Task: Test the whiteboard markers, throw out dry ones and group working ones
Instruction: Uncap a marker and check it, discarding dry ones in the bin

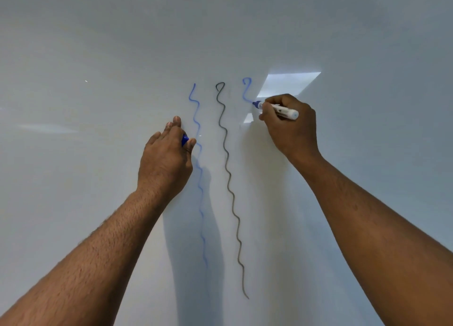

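**Third Test Line Begun on the Whiteboard**

A blue-tipped marker (277, 109) is gripped in the right hand (289, 124), right of centre, its tip set against the whiteboard (98, 56) at a short blue squiggle (247, 89). A blue cap (184, 140) is pinched in the left hand (166, 159), whose straight fingertips rest on the board. Beside it, a long blue wavy line (199, 178) and a black one (229, 186) are seen at centre.

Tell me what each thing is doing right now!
Blue marker: uncapped, tip on the whiteboard, mid-stroke.
Blue cap: off, held in the left hand.
Right hand: grips the marker.
Left blue squiggle: finished, faint low down.
Black squiggle: finished, solid.
Right blue squiggle: just begun.
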Demonstrator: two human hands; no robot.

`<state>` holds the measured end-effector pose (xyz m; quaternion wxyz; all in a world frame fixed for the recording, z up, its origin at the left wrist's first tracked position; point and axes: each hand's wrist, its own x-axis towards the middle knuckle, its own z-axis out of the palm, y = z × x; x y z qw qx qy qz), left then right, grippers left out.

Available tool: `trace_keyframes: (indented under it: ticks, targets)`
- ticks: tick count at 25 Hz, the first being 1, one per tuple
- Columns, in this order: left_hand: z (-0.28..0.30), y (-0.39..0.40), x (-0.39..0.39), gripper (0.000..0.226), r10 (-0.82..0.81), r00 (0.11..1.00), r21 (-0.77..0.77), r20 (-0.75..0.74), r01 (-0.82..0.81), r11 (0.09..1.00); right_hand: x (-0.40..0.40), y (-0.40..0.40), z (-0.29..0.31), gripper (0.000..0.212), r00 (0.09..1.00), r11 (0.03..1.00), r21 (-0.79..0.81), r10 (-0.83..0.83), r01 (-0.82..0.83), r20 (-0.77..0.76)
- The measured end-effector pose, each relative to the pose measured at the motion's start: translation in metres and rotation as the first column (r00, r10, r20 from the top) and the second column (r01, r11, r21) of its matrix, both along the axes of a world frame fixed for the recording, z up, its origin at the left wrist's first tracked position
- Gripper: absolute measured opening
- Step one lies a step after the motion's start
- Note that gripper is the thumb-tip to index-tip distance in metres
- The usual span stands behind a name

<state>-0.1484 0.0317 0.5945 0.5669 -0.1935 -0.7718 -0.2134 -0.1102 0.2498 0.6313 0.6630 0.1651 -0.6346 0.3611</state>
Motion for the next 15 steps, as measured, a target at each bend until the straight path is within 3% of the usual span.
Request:
trace_keyframes:
  ticks: [4,8,12,15]
  targets:
    - [-0.005,0.001,-0.001,0.048,0.002,1.0,0.01,-0.019,-0.002,1.0,0.006,0.008,-0.046,0.011,1.0,1.0,-0.006,0.011,-0.011,-0.004]
    - [-0.017,0.002,-0.003,0.053,-0.004,1.0,0.032,-0.023,0.004,0.999,0.008,0.012,-0.094,0.01,0.999,0.996,0.088,-0.018,0.016,0.026]
    - [-0.037,0.003,-0.007,0.053,-0.004,1.0,0.044,-0.026,0.005,0.999,0.005,0.02,-0.135,0.022,0.974,0.957,0.187,-0.225,0.223,-0.011]
    - [-0.055,0.004,-0.008,0.049,-0.012,0.999,0.04,-0.042,0.013,0.999,0.006,0.022,-0.168,0.02,0.945,0.91,0.256,-0.322,0.327,-0.064]
